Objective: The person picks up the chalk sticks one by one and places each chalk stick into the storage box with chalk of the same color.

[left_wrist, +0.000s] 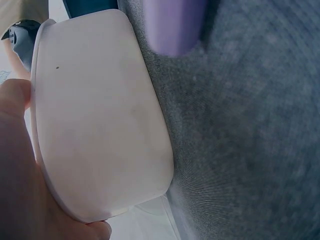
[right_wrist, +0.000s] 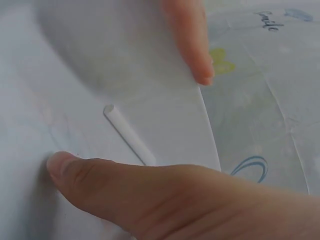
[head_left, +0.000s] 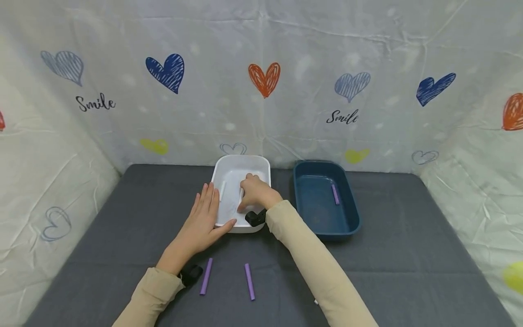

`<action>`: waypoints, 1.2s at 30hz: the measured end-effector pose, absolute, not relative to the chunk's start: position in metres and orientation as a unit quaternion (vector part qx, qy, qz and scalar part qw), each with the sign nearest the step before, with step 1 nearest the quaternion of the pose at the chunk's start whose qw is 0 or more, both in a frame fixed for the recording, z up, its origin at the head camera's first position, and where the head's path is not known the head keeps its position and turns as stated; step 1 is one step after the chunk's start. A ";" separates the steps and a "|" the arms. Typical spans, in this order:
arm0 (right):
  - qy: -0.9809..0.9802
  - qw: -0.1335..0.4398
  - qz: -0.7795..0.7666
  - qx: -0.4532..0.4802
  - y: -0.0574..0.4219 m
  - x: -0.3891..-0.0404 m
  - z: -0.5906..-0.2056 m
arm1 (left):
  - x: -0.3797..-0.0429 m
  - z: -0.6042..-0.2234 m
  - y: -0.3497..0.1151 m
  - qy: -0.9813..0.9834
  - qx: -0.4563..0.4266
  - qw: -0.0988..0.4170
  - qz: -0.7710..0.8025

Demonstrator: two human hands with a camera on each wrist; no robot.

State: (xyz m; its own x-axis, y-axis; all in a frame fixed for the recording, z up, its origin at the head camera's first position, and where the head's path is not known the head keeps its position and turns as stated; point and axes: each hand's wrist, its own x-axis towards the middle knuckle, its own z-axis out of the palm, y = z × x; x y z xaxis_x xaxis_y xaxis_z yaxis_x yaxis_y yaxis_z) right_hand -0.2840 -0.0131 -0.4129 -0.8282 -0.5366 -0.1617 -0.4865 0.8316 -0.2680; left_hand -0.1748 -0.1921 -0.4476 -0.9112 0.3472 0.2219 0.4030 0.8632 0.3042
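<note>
My left hand [head_left: 201,221] rests at the near left corner of a white bin [head_left: 242,230]. Its straight fingers lie along the left rim and its thumb along the front rim. Inside that bin is my right hand [head_left: 258,191], thumb and fingers spread around a white chalk stick [head_left: 241,194]. The right wrist view shows its thumb [right_wrist: 100,175] straight, low over the bin floor; its other fingers are out of that view. Another white chalk stick [head_left: 222,190] lies to the left on the bin floor.
A dark blue bin [head_left: 323,230] stands to the right, holding a purple chalk stick [head_left: 335,194]. On the grey cloth nearer me lie two purple chalk sticks, one left [head_left: 206,276] and one right [head_left: 249,281]. A small white end [head_left: 316,302] shows beside my right sleeve. Printed fabric [head_left: 204,122] hangs behind.
</note>
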 end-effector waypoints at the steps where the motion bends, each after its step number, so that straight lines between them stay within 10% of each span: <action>1: 0.950 0.115 -0.107 -0.270 -0.013 -0.284 -0.413 | -0.175 -0.448 -0.192 -0.962 -0.195 0.081 -0.173; 36: 0.954 0.109 -0.109 -0.256 -0.015 -0.284 -0.416 | -0.176 -0.446 -0.191 -0.963 -0.193 0.074 -0.175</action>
